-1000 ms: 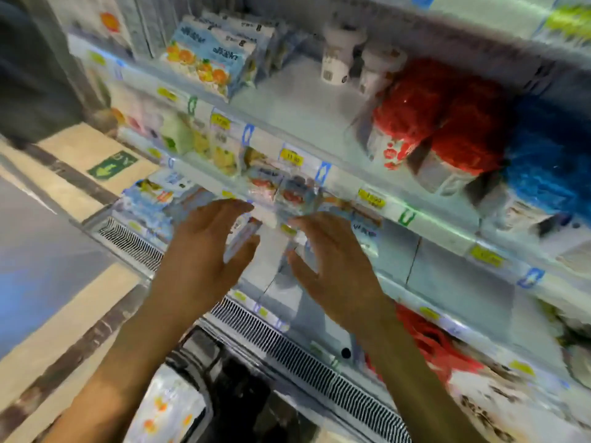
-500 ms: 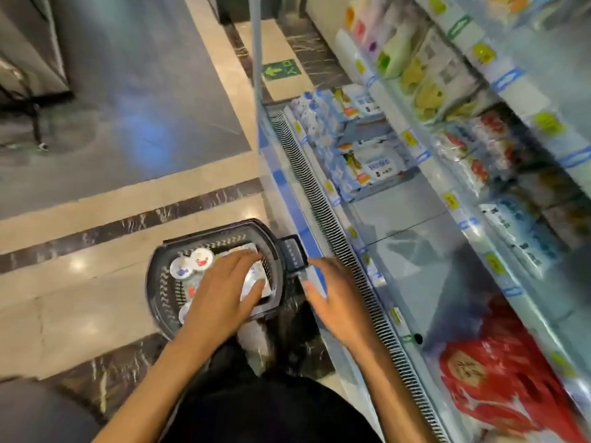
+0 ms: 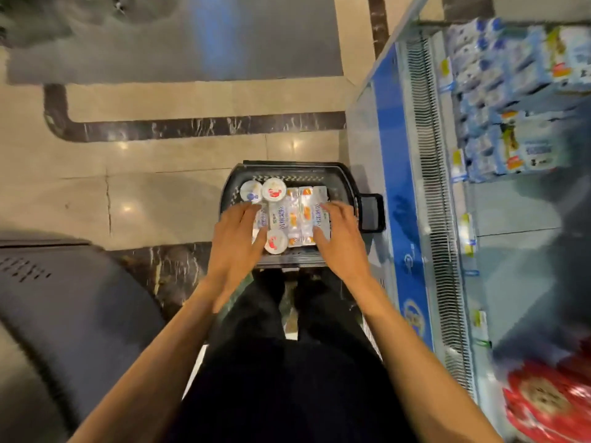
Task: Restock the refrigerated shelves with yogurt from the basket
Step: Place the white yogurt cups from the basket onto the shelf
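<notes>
A black plastic basket sits on the floor in front of my feet. It holds white yogurt multipacks with orange fruit print and round yogurt cups with red or blue lids. My left hand lies over the left side of the packs, fingers spread. My right hand rests on the right-hand pack, fingers apart along its edge. Neither hand has lifted anything. The refrigerated shelf runs down the right side, with a bare stretch beside the basket.
Blue-and-white milk cartons fill the far end of the shelf. Red packs lie at its near end. A grille and a blue front panel edge the fridge. A dark rounded object stands at my left.
My view swung from the shelves down to the basket. Both hands came off the shelf and dropped onto the yogurt packs; the right hand moved from the fridge edge into the basket.
</notes>
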